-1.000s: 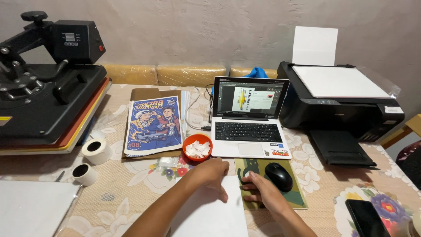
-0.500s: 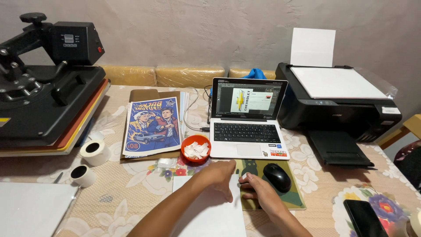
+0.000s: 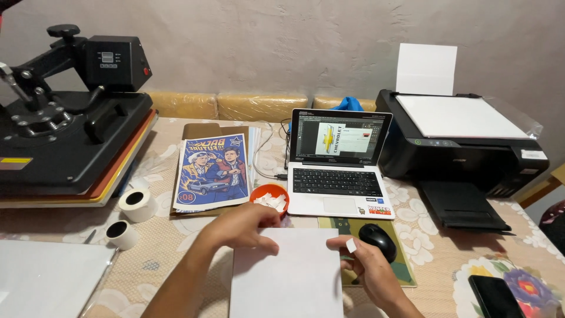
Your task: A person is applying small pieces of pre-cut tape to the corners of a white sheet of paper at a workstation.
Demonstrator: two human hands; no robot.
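Both hands now nearer, atop white sheet.

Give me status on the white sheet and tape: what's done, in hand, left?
Done: white sheet lies flat on the table. In hand: left hand presses its top edge; right hand carries a small tape piece on a fingertip. Left: that piece is not yet stuck down.
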